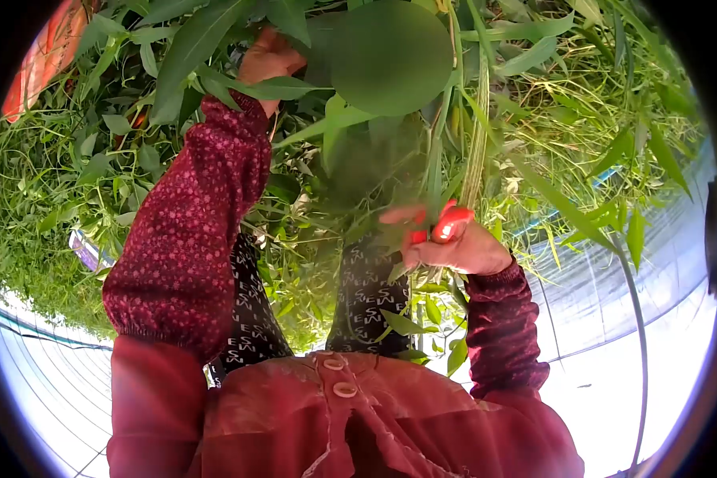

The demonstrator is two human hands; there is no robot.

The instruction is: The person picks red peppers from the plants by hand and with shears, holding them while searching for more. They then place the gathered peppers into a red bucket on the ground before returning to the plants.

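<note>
My left hand [271, 62] is up among long green leaves [203, 48] at the upper left. Its fingers look curled, but leaves and a smudge on the camera hide what may be in them. Lower and to the right, my right hand [466, 248] closes round a glossy red object [452, 223]. Its shape is partly covered by the fingers, and its kind is not clear. Just above that hand, tall pale-green stems [478, 131] run upward, close to the red object.
Dense foliage [64, 199] fills the left and top. A round green blur [390, 56] covers part of the upper middle. An orange-red sheet [44, 60] shows at the upper left. A single stem [637, 334] with leaves rises at the right before pale sheeting [597, 279].
</note>
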